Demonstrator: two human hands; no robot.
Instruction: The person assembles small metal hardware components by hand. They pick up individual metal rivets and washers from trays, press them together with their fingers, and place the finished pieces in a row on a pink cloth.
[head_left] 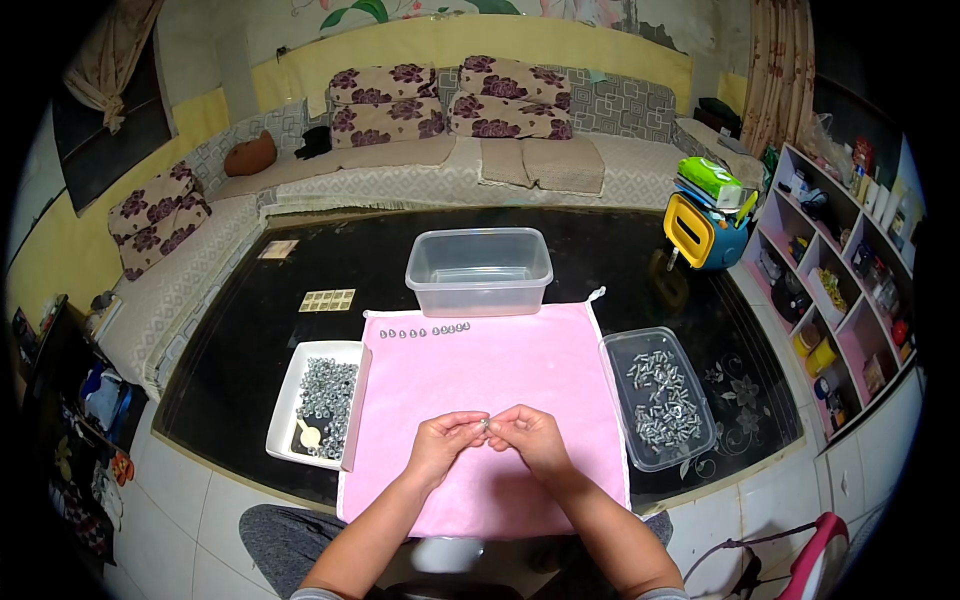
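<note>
Both forearms come up from the lower edge and meet over a pink cloth (480, 370) spread on the black table (240, 350). The left hand (443, 440) and the right hand (530, 435) sit close together, fingertips touching around a small metal piece (485, 424) pinched between them. Fingers on both hands are curled in tight, thumb against forefinger, with the piece only just visible in the gap; which hand carries more of the hold cannot be told. The piece is held just above the cloth, near its middle.

At the far edge of the cloth lies a short row of small metal pieces (425, 331), set side by side. Left of the cloth, touching its edge, a white tray (285, 400) holds a heap of shiny metal parts. Right of the cloth, a clear shallow tub (615, 350) holds a loose pile of small silvery screws. Beyond the cloth stands a clear plastic box (480, 268) on the table. A yellow and blue container (700, 232) sits at the table's far right corner, and a sofa (430, 170) with flowered cushions runs behind.
</note>
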